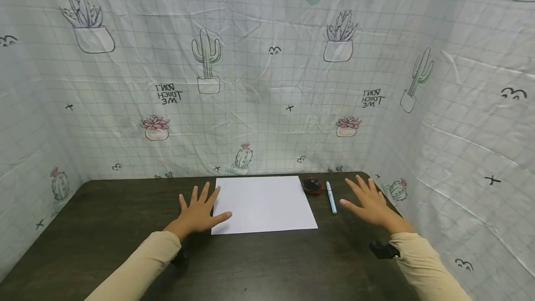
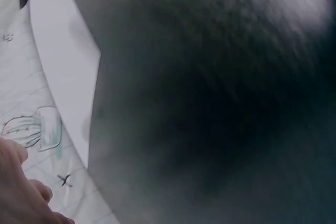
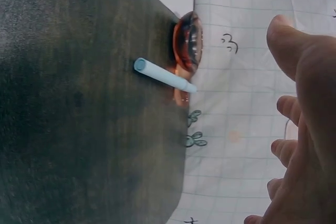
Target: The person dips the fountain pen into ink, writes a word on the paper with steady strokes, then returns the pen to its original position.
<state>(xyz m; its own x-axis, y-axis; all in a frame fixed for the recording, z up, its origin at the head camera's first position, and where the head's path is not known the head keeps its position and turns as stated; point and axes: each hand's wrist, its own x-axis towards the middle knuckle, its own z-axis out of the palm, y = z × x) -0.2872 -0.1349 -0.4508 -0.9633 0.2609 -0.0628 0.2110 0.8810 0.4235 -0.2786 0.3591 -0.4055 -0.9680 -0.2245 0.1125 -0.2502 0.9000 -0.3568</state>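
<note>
Beige sleeves [image 1: 140,264] lead to your left hand [image 1: 195,216] and right hand [image 1: 373,206], both spread, holding nothing.
You seem at a ready step; taking up the pale blue pen [image 1: 331,197], just left of your right hand, would call for a leftward reach and a pinch. White paper [image 1: 263,203] lies between your hands, partly covered by your left hand.

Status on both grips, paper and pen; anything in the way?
Left grip empty, spread at left edge of paper. Right grip empty, spread right of pen. Paper blank, flat. Small dark object between paper and pen, possibly in the way.
</note>
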